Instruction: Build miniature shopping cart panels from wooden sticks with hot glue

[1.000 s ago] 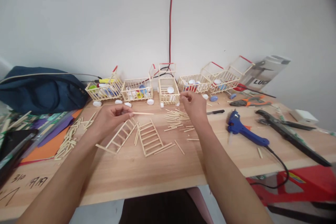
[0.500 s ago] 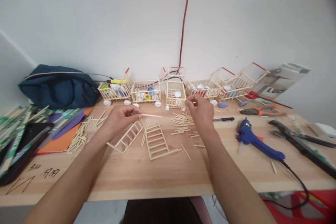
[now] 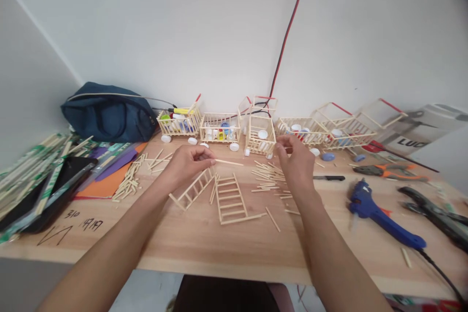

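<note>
My left hand (image 3: 188, 163) pinches a thin wooden stick (image 3: 228, 162) that points right, just above a ladder-like stick frame (image 3: 192, 191) lying on the wooden table (image 3: 226, 243). A second stick frame (image 3: 231, 199) lies flat beside it. My right hand (image 3: 298, 163) hovers over a loose heap of short sticks (image 3: 266, 175); its fingers are curled together at the tips, and I cannot make out what they hold. Behind both hands stands a row of small stick carts (image 3: 219, 127) with bottle-cap wheels, holding caps.
A blue glue gun (image 3: 376, 207) with its cord lies at the right, near a black knife (image 3: 329, 178), orange pliers (image 3: 387, 170) and a black tool (image 3: 435, 212). A dark blue bag (image 3: 107, 112), coloured paper (image 3: 106, 175), stick packs (image 3: 32, 165) and another stick pile (image 3: 127, 183) occupy the left. A red cable (image 3: 288, 34) hangs down the wall.
The view has swung to the left, so everything sits further right in the picture. Both hands keep nearly the same pose over the sticks and frames.
</note>
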A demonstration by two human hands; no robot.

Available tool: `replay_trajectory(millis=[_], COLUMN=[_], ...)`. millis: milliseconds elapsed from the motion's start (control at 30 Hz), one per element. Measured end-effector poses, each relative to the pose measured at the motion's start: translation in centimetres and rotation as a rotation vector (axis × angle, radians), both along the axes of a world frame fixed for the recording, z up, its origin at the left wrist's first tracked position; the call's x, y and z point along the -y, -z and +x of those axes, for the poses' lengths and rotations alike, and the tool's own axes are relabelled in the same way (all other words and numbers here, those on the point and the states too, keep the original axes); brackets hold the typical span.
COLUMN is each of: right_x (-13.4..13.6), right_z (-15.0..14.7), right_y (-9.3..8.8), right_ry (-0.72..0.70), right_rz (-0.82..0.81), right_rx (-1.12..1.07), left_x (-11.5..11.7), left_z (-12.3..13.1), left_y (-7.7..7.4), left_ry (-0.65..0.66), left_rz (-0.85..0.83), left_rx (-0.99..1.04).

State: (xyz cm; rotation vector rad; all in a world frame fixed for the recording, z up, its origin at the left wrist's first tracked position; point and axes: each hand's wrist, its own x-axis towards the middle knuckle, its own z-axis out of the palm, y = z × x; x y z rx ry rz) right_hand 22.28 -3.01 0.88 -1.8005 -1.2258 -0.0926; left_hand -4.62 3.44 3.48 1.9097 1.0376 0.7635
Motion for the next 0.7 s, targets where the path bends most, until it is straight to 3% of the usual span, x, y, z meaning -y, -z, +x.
replay_trajectory(millis=[167, 700], right_x=[-0.14, -0.28], right_z=[0.22, 0.43], right_y=[0.59, 0.71], right_ry=[-0.092, -0.104], right_rz=[0.071, 0.084], right_rx=[0.111, 0.166], left_x=[-0.15, 0.15], left_z=[-0.04, 0.03], left_y=[0.68, 0.29], left_ry=[0.002, -0.012], left_rz=[0.014, -0.031], left_rx=[0.018, 0.067])
